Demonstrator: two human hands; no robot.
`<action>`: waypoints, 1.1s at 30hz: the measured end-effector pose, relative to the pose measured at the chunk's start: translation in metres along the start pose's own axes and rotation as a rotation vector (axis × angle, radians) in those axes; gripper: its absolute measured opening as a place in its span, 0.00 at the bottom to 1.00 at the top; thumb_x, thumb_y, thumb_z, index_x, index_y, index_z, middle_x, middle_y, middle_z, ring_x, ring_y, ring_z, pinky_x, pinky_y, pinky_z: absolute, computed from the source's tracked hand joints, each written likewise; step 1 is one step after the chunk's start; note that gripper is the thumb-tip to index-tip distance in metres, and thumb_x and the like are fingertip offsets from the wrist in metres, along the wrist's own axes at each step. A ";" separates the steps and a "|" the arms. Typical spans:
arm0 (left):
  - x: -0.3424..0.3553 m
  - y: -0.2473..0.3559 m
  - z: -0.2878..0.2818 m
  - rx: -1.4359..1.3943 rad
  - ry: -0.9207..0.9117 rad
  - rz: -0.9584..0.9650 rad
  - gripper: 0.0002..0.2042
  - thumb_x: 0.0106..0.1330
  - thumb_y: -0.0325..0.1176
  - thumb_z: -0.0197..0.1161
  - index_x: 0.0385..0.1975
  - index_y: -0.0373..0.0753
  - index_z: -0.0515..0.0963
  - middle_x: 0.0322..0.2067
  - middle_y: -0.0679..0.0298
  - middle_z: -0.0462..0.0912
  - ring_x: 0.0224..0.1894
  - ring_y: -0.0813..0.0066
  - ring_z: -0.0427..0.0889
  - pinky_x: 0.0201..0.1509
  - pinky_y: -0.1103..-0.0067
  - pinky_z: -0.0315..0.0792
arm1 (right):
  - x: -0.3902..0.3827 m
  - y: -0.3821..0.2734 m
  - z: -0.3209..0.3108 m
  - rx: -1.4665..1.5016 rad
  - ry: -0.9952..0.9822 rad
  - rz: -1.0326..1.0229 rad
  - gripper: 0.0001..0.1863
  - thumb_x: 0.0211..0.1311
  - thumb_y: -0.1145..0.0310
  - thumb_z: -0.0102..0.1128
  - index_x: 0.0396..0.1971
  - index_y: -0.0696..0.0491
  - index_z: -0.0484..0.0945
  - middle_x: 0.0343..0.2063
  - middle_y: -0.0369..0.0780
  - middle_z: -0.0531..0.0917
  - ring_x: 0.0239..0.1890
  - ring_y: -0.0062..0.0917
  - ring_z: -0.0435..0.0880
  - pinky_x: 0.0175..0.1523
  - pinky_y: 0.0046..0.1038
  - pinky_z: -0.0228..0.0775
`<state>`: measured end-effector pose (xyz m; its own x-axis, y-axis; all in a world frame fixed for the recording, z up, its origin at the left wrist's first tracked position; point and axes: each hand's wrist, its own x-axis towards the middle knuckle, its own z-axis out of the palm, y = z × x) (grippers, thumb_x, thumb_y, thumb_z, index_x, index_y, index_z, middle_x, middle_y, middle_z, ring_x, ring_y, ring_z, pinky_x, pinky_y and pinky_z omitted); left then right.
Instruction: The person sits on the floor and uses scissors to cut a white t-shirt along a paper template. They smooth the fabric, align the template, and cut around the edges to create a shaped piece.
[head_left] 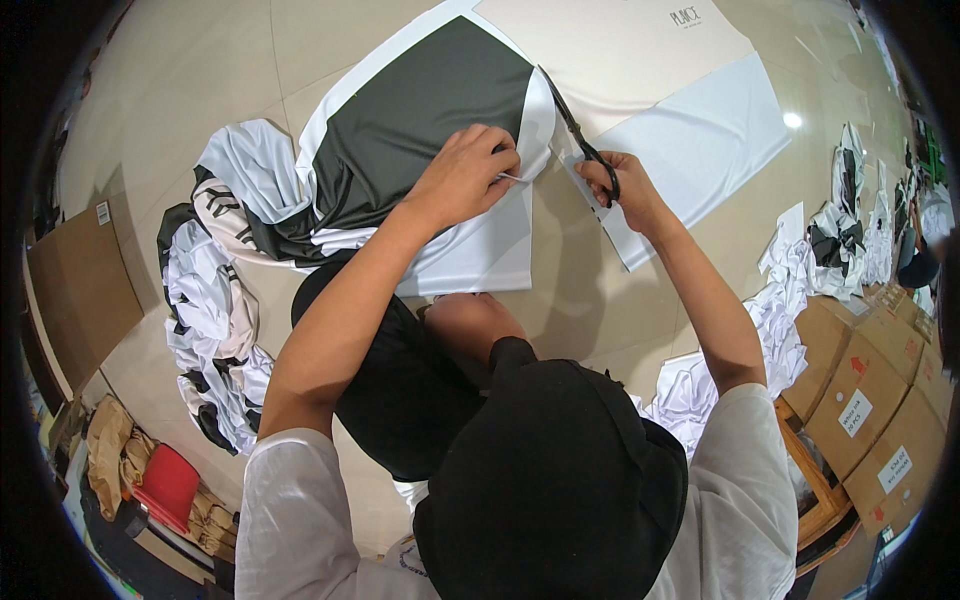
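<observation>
Spread across the tiled floor is a large fabric sheet with a dark grey panel (420, 120) edged in white and a pale beige panel (610, 50) beside it. A slit runs between the two parts, up to the tips of black scissors (566, 112). My right hand (618, 190) is closed round the scissors' handles, with the blades pointing away from me. At the white edge of the dark panel, my left hand (465, 175) pinches the white fabric (480, 250) between thumb and fingers. The exact grip is partly hidden by the fingers.
Bunched white, black and beige cloth (205, 290) trails along the left. Crumpled white cloth (780, 310) lies at the right, near stacked cardboard boxes (865, 385). A cardboard panel (85, 290) stands far left, above a red item (165, 488). My bare foot (470, 318) is close to the fabric.
</observation>
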<state>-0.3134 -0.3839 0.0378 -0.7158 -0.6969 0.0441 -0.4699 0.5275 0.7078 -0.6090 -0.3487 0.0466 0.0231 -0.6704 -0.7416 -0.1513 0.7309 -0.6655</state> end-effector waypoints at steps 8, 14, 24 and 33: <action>0.000 0.000 0.001 0.006 0.004 0.005 0.08 0.66 0.30 0.71 0.42 0.38 0.84 0.51 0.59 0.80 0.60 0.55 0.77 0.65 0.62 0.71 | 0.002 0.001 -0.005 -0.034 -0.016 -0.017 0.16 0.61 0.58 0.77 0.28 0.52 0.79 0.18 0.29 0.75 0.18 0.13 0.71 0.26 0.19 0.60; 0.000 0.000 0.001 0.008 0.007 0.006 0.08 0.66 0.31 0.71 0.42 0.38 0.84 0.52 0.58 0.80 0.60 0.55 0.77 0.66 0.62 0.71 | 0.004 0.003 -0.008 -0.053 -0.034 -0.016 0.16 0.62 0.58 0.76 0.28 0.51 0.79 0.18 0.29 0.75 0.18 0.12 0.71 0.26 0.19 0.59; 0.001 0.000 0.001 0.011 -0.003 0.000 0.07 0.67 0.31 0.71 0.42 0.38 0.84 0.51 0.59 0.80 0.60 0.55 0.77 0.66 0.62 0.71 | 0.005 0.007 -0.008 0.013 -0.025 -0.013 0.17 0.61 0.57 0.76 0.29 0.55 0.82 0.19 0.31 0.76 0.19 0.14 0.71 0.26 0.21 0.58; 0.001 0.001 0.001 0.015 -0.013 -0.008 0.08 0.67 0.31 0.70 0.42 0.38 0.85 0.52 0.58 0.80 0.61 0.55 0.77 0.67 0.62 0.70 | 0.007 0.006 -0.013 -0.069 -0.034 -0.015 0.18 0.60 0.56 0.76 0.29 0.55 0.81 0.19 0.31 0.76 0.20 0.15 0.71 0.27 0.22 0.58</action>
<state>-0.3150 -0.3843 0.0380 -0.7186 -0.6948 0.0287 -0.4837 0.5290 0.6973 -0.6230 -0.3505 0.0386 0.0596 -0.6756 -0.7349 -0.2183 0.7095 -0.6700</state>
